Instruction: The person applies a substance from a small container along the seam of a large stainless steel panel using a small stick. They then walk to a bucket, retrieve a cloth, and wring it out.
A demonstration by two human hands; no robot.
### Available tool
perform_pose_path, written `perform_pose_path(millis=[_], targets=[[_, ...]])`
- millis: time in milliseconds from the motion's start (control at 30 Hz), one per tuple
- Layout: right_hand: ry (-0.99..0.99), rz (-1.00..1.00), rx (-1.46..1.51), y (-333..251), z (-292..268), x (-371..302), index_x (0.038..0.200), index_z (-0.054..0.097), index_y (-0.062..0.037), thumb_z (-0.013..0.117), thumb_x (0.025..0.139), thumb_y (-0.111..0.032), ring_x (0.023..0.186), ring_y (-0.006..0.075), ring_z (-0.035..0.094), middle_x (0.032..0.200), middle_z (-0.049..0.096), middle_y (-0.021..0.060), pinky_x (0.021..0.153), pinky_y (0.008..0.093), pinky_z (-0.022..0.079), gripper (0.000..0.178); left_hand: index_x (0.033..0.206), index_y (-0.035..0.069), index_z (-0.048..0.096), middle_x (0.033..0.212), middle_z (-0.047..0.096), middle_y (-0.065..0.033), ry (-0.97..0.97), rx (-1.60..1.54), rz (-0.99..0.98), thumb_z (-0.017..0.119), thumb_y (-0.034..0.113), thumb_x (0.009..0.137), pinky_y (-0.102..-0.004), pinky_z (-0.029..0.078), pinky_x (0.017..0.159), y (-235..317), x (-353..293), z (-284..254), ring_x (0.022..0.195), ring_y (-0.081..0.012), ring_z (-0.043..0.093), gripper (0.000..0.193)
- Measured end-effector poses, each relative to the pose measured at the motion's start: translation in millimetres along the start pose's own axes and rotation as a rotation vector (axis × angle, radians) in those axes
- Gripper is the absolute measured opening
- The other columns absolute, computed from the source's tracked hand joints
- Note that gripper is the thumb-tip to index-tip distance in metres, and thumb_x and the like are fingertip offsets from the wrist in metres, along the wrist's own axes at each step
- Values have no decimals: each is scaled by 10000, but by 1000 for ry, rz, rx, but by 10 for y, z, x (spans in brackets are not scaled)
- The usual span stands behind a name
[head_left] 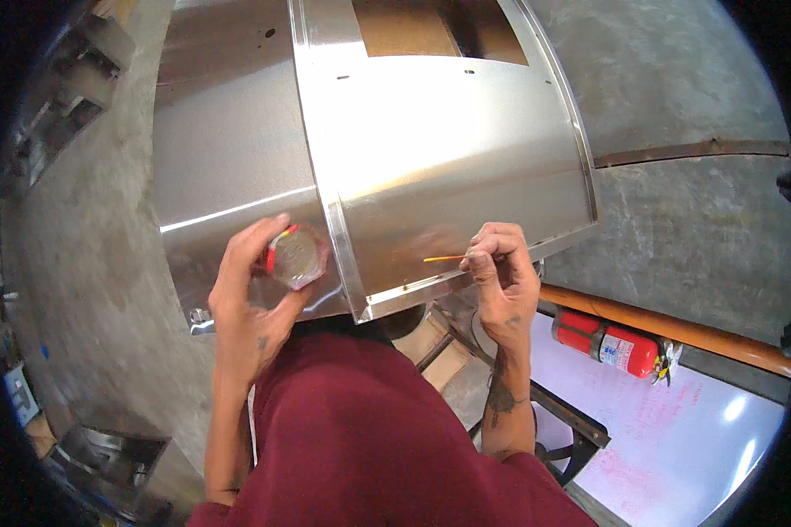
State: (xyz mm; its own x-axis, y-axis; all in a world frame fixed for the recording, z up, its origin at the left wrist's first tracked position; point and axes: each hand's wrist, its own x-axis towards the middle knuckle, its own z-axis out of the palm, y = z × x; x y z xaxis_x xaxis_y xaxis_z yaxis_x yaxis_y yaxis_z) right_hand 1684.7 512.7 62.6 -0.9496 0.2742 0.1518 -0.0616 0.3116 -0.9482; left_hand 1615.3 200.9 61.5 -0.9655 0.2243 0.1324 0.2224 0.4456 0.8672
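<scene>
Over the left part of the sheet-metal piece, my left hand (253,285) is wrapped round a small round container (295,256) with a greyish, see-through-looking top and red and yellow on its side. Its contents cannot be made out. My right hand (504,274) pinches a thin yellow-orange stick (445,259) between thumb and fingers. The stick points left, above the near edge of the shiny metal panel (466,158). A raised metal seam (312,149) runs between the two hands, parting this panel from the left metal sheet (228,132).
A rectangular cutout (439,31) opens in the panel's far part. To the right, a red fire extinguisher (602,342) lies beside an orange pipe (677,329) and a white board (677,430). Bent metal pieces (110,461) lie on the concrete floor (105,290) at left.
</scene>
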Motion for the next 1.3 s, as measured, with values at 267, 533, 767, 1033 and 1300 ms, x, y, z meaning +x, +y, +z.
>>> perform_pose_path(millis=[267, 533, 767, 1033, 1300], targets=[[294, -146, 78, -367, 61, 199, 1144, 659, -30, 688, 1140, -51, 902, 113, 619, 1178, 619, 77, 801, 285, 556, 36, 1513, 124, 664, 1349, 768, -93, -64, -365, 138, 952, 98, 885, -342, 643, 857, 192, 975, 534, 1047, -185, 755, 692], [406, -317, -268, -472, 205, 400, 1120, 732, -26, 799, 1063, -65, 877, 129, 598, 1157, 639, 100, 746, 274, 519, 96, 1528, 101, 642, 1370, 770, -67, -231, -383, 178, 936, 78, 916, -340, 651, 883, 178, 1245, 1004, 1044, -157, 746, 679], [369, -328, -415, -392, 483, 598, 1162, 762, -11, 815, 1029, -14, 998, 227, 647, 1162, 639, 137, 700, 343, 584, 144, 1495, 105, 664, 1357, 768, -84, -214, -381, 223, 932, 85, 921, -321, 638, 834, 119, 1242, 1042, 1035, -154, 754, 634], [346, -300, -444, -299, 585, 700, 1138, 771, 3, 822, 1033, -49, 971, 227, 652, 1160, 626, 139, 701, 351, 581, 128, 1451, 80, 678, 1334, 762, -99, -159, -348, 296, 904, 58, 928, -308, 627, 773, 165, 1216, 1025, 977, -163, 773, 571], [416, -314, -424, -485, 393, 586, 1117, 695, -22, 763, 1093, -97, 909, 174, 609, 1144, 642, 103, 734, 309, 530, 103, 1483, 140, 685, 1358, 763, -48, -200, -382, 188, 942, 72, 895, -297, 612, 813, 108, 1209, 1016, 1031, -125, 724, 646]])
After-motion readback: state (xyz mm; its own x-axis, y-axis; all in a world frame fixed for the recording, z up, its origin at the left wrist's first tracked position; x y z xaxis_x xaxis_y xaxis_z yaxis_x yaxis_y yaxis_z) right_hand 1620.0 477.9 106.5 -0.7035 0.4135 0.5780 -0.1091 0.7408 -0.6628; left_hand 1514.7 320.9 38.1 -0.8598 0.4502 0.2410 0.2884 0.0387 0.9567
